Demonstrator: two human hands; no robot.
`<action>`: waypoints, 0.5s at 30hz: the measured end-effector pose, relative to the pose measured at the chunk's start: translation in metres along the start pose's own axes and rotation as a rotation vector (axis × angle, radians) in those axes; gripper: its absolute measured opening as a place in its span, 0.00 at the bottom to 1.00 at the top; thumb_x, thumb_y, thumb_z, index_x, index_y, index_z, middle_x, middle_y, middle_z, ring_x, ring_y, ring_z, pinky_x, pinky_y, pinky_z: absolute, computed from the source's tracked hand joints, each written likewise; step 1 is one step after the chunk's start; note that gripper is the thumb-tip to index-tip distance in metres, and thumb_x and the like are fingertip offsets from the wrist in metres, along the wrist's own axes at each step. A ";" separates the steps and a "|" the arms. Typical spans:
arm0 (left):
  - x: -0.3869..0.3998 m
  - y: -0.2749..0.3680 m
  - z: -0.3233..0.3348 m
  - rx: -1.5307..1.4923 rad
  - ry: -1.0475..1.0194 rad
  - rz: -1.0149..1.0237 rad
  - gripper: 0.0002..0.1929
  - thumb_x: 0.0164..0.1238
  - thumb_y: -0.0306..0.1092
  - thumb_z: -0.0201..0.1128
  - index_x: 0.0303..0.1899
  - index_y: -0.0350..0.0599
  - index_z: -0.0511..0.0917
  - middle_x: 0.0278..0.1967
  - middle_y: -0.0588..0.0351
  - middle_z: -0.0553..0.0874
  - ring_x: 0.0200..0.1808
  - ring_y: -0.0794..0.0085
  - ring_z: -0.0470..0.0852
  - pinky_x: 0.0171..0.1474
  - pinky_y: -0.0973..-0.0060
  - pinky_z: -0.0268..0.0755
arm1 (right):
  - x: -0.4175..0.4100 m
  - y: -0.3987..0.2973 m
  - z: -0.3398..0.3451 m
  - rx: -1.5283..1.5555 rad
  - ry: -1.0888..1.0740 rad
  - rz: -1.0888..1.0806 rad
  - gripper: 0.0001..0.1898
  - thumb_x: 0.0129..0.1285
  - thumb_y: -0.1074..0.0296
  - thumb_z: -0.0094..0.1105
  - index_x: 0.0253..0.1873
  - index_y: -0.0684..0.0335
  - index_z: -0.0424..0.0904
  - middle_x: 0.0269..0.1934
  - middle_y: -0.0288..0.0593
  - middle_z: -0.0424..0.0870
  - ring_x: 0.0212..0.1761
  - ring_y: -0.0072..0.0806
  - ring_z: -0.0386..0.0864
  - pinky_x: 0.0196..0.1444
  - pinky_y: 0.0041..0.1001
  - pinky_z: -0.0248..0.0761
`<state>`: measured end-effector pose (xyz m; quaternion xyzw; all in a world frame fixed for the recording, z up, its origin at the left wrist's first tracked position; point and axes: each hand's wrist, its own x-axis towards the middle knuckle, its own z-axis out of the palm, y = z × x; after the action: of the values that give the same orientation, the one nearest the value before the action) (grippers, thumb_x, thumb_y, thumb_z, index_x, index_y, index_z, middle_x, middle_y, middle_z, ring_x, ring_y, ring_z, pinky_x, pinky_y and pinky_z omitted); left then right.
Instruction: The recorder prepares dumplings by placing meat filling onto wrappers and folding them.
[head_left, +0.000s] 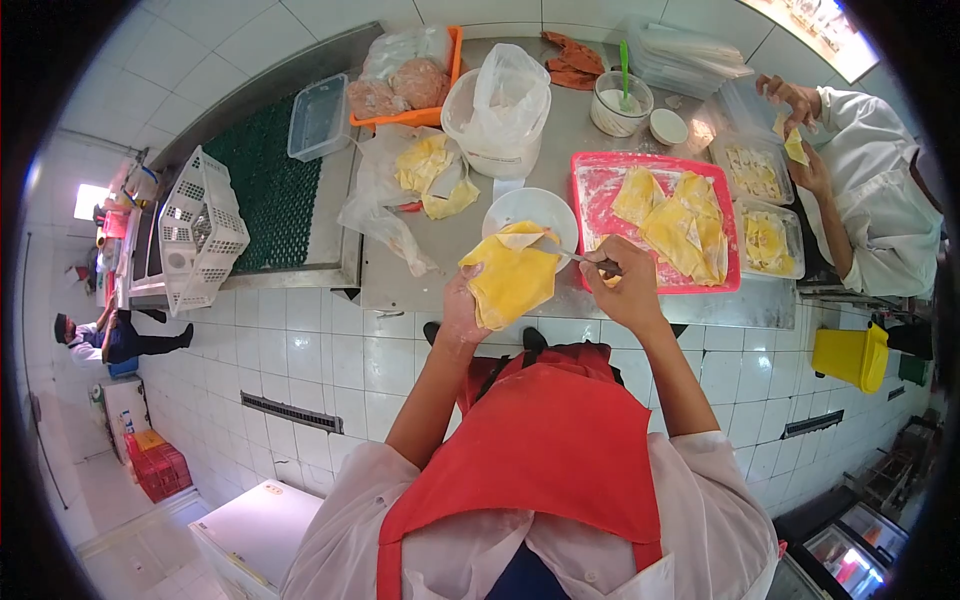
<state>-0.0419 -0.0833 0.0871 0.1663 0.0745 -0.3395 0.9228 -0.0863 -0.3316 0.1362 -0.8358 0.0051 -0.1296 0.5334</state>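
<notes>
My left hand (461, 304) holds a sheet of yellow dough wrapper (517, 277), possibly several layered. A corner at its far edge is folded over, showing a paler side. My right hand (628, 281) grips the dark handle of a metal spreader or table knife (566, 253); its blade lies against that folded corner. Behind the dough, partly covered by it, is a white bowl (525, 201), its contents mostly hidden. To the right stands a pink tray (596, 196) dusted with flour. Folded yellow wrappers (686, 225) lie in it.
A white bucket (499, 146) with a plastic bag stands behind the bowl. More wrappers (424, 165) lie on plastic at left. Beyond are an orange crate (412, 118) and a glass jar (621, 109). A co-worker's hands (799, 142) work near filled plastic containers (769, 238) at right.
</notes>
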 end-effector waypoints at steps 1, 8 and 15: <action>0.002 -0.002 0.003 0.049 0.058 0.027 0.30 0.67 0.38 0.58 0.68 0.35 0.65 0.64 0.40 0.77 0.63 0.50 0.78 0.66 0.53 0.72 | -0.001 0.001 0.000 -0.053 -0.007 -0.074 0.05 0.55 0.77 0.67 0.35 0.68 0.79 0.29 0.45 0.81 0.27 0.31 0.83 0.32 0.26 0.76; 0.013 -0.011 0.017 0.176 0.119 0.047 0.29 0.69 0.34 0.61 0.69 0.38 0.65 0.64 0.43 0.76 0.63 0.55 0.79 0.64 0.58 0.75 | -0.011 0.021 0.000 -0.081 -0.145 -0.126 0.07 0.56 0.80 0.64 0.38 0.67 0.76 0.32 0.46 0.78 0.29 0.37 0.81 0.32 0.31 0.73; 0.028 -0.027 0.001 0.477 0.226 0.219 0.22 0.69 0.28 0.65 0.63 0.40 0.74 0.56 0.51 0.83 0.56 0.64 0.84 0.56 0.67 0.81 | -0.017 0.036 0.015 0.029 -0.204 -0.008 0.06 0.59 0.82 0.62 0.40 0.68 0.75 0.33 0.44 0.79 0.29 0.28 0.78 0.32 0.26 0.70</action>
<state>-0.0382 -0.1202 0.0739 0.4225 0.0763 -0.2253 0.8746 -0.0949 -0.3312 0.0939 -0.8370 -0.0545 -0.0461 0.5425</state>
